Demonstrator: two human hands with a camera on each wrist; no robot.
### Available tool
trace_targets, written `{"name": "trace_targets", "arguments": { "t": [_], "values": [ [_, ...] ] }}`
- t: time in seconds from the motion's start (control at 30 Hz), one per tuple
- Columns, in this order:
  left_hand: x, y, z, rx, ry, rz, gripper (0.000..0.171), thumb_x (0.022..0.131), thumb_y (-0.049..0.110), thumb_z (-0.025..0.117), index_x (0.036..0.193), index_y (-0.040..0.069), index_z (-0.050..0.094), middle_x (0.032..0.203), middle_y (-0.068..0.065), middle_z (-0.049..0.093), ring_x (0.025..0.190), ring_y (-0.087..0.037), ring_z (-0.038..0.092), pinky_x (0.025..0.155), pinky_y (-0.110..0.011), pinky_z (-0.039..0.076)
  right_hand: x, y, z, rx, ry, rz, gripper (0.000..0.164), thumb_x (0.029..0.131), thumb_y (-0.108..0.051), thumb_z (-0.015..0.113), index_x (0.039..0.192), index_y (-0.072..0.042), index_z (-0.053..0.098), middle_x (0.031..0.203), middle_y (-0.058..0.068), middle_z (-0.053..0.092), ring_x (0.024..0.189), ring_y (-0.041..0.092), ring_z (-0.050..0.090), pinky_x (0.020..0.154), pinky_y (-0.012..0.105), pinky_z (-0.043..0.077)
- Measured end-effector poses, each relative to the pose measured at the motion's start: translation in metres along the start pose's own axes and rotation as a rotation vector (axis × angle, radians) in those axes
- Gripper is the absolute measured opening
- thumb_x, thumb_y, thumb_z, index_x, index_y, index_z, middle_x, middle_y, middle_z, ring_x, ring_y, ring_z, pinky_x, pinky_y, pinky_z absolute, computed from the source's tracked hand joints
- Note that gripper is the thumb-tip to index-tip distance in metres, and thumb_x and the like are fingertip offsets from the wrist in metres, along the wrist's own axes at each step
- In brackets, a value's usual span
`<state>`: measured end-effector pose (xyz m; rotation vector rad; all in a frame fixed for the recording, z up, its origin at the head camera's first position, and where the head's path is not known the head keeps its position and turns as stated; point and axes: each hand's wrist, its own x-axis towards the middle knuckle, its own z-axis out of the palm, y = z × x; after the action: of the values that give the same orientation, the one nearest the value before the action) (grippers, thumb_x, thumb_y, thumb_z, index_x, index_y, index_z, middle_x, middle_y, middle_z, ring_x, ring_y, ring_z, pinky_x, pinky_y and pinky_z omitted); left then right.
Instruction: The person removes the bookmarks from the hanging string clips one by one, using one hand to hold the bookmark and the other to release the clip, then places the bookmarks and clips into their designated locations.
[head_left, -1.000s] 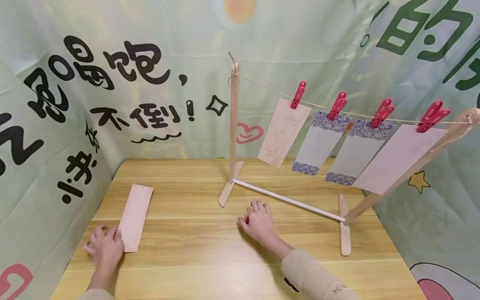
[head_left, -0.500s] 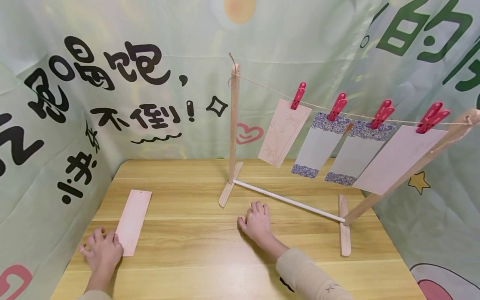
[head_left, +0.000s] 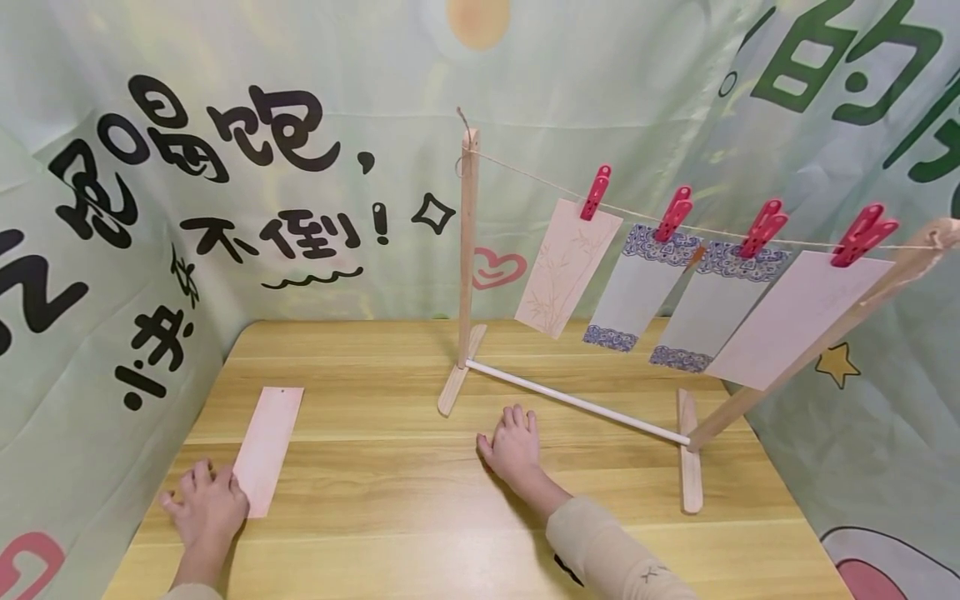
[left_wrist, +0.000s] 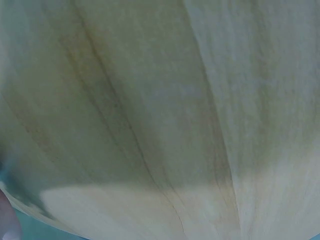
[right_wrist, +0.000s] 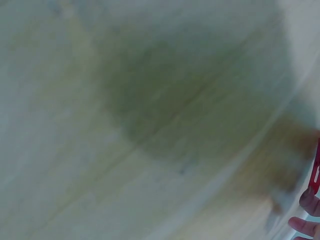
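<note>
While a person's left hand (head_left: pixel 204 504) rests over the near left edge of a pink bookmark (head_left: pixel 270 442) flat on the table (head_left: pixel 360 500), its fingers are spread and slightly bent; it touches the card with no visible pinch, though the contact under the thumb side is hidden. The step in hand seems to be getting hold of this loose bookmark, and the next move probably calls for lifting an edge to grip.

Further right, past a wooden post (head_left: pixel 466 267), the right hand (head_left: pixel 516 446) lies low before a white rod (head_left: pixel 577 402), fingers loosely curled around a red clothespin (right_wrist: pixel 315 172). Only a sliver of that pin shows beneath the hand, and the wrist view cuts it off at its edge.

Above, a cord (head_left: pixel 525 173) carries a bamboo-print bookmark (head_left: pixel 566 267), two blue-patterned bookmarks (head_left: pixel 637 283) and a plain pale one (head_left: pixel 802 317), each clipped by a pink-red peg (head_left: pixel 596 193). The right post (head_left: pixel 737 408) is partly covered by the pale card. The left wrist view shows mostly blurred wood, and a dark object (head_left: pixel 567 569) under the right sleeve is unclear.
</note>
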<state>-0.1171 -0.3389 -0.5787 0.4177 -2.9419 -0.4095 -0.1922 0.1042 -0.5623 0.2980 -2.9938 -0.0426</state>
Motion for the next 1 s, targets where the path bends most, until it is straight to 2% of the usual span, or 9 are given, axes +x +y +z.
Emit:
{"name": "trace_targets", "arguments": {
  "t": [0.33, 0.6, 0.87, 1.0],
  "values": [
    [-0.0002, -0.0021, 0.0040, 0.022, -0.021, 0.001, 0.028, 0.092, 0.010, 0.034, 0.107, -0.006, 0.051, 0.122, -0.029, 0.024, 0.115, -0.051, 0.017, 0.090, -0.068, 0.001, 0.0011, 0.0003, 0.0042, 0.008, -0.023, 0.029, 0.056, 0.087, -0.050, 0.046, 0.085, 0.003, 0.066, 0.108, 0.009, 0.050, 0.116, 0.027, 0.036, 0.101, 0.044, 0.020],
    [0.0006, -0.0034, 0.0041, 0.040, -0.014, 0.034, 0.027, 0.090, 0.010, 0.035, 0.102, -0.006, 0.053, 0.118, -0.027, 0.027, 0.113, -0.050, 0.020, 0.089, -0.068, 0.004, 0.0016, -0.0010, 0.0041, -0.009, -0.025, 0.030, 0.058, 0.087, -0.051, 0.046, 0.084, 0.003, 0.066, 0.108, 0.009, 0.050, 0.116, 0.027, 0.036, 0.102, 0.044, 0.020],
    [0.0034, -0.0043, 0.0017, 0.092, -0.019, 0.099, 0.024, 0.089, 0.011, 0.036, 0.092, -0.003, 0.055, 0.105, -0.024, 0.031, 0.108, -0.047, 0.024, 0.087, -0.068, 0.006, 0.0021, -0.0019, 0.0024, -0.036, -0.039, 0.025, 0.059, 0.087, -0.053, 0.044, 0.083, 0.002, 0.067, 0.108, 0.010, 0.051, 0.115, 0.028, 0.036, 0.101, 0.044, 0.020],
    [0.0037, -0.0037, 0.0012, 0.098, -0.024, 0.111, 0.024, 0.089, 0.011, 0.035, 0.091, -0.003, 0.055, 0.104, -0.024, 0.031, 0.107, -0.046, 0.024, 0.086, -0.068, 0.006, 0.0022, -0.0019, 0.0015, -0.037, -0.047, 0.019, 0.060, 0.088, -0.053, 0.043, 0.078, 0.001, 0.066, 0.107, 0.010, 0.050, 0.115, 0.028, 0.036, 0.101, 0.045, 0.019]
  ]
}}
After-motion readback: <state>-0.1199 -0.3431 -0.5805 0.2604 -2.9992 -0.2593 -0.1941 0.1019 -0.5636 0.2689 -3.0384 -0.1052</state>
